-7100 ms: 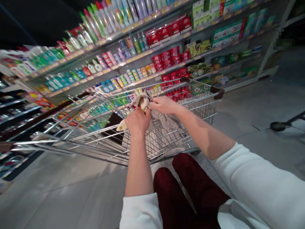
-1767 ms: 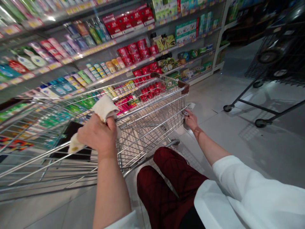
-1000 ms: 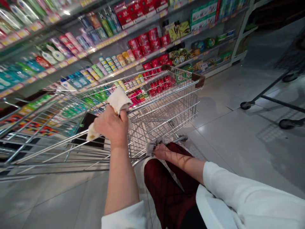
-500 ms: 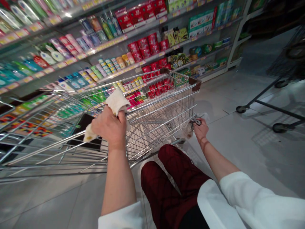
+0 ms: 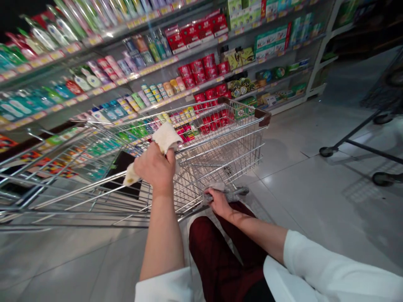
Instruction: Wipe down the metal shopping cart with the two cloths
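A wire shopping cart (image 5: 220, 147) with brown corner pieces stands before me. My left hand (image 5: 155, 167) is closed round a cream cloth (image 5: 166, 136) on the cart's top side rail; the cloth sticks out on both sides of the fist. Low by the cart's bottom frame and just above my knee, my right hand (image 5: 218, 203) is closed on a crumpled, greyish see-through plastic piece (image 5: 231, 195). Whether that hand also touches the frame bar is not clear.
Shelves (image 5: 141, 71) with bottles, tubs and red boxes run behind the cart. At the right, a dark cart frame (image 5: 362, 144) on wheels stands on the grey tiled floor (image 5: 296, 188). My knees (image 5: 204, 239) are below the cart.
My right hand has moved left and down, from beside the cart's far end to its bottom frame, with the plastic. My left hand keeps its grip on the cloth; the view has shifted slightly.
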`<state>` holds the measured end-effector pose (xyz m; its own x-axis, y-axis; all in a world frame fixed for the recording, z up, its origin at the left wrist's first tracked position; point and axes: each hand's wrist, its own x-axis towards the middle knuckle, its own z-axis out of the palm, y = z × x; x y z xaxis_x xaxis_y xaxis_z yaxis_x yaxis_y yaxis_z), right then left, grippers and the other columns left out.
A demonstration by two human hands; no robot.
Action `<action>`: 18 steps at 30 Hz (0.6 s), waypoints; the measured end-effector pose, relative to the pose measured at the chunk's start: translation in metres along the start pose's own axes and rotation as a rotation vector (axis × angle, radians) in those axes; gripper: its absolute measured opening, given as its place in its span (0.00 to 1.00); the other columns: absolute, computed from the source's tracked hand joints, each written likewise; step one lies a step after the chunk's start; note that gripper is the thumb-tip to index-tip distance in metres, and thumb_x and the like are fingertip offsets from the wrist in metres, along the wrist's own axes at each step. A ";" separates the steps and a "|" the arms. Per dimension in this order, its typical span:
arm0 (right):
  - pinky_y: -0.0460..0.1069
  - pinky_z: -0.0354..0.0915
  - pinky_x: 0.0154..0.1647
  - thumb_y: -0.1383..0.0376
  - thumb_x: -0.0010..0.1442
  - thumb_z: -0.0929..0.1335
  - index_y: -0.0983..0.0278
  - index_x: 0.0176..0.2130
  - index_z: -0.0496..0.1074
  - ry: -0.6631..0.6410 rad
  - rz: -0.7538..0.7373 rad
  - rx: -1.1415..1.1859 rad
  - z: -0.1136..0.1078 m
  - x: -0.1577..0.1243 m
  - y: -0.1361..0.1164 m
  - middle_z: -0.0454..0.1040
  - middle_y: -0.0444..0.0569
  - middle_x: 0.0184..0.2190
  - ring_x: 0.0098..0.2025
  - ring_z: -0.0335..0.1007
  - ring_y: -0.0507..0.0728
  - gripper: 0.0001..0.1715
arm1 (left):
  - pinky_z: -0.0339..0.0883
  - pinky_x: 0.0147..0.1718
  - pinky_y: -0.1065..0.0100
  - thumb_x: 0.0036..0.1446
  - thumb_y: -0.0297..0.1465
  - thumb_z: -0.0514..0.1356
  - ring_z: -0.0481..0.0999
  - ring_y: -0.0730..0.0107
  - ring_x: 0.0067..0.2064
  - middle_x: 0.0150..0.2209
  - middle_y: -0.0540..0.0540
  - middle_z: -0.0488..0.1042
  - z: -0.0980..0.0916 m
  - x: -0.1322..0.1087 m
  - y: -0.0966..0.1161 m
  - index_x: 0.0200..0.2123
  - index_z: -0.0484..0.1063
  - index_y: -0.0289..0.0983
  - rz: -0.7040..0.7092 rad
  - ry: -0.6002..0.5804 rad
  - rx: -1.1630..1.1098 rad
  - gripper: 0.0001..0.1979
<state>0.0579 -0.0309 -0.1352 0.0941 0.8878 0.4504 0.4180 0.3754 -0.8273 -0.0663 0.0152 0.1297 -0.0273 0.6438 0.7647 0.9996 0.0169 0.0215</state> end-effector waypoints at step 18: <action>0.58 0.65 0.49 0.60 0.52 0.64 0.65 0.48 0.64 0.805 0.335 -0.128 -0.208 0.043 0.080 0.72 0.54 0.40 0.41 0.69 0.60 0.24 | 0.55 0.39 0.57 0.63 0.45 0.46 0.72 0.50 0.39 0.34 0.37 0.73 -0.002 -0.002 0.004 0.41 0.71 0.36 -0.023 -0.032 -0.034 0.22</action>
<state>0.2836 -0.0182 -0.1121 0.8180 0.4707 0.3306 0.3476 0.0535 -0.9361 -0.0628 0.0130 0.1295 -0.0498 0.6674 0.7431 0.9981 0.0060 0.0615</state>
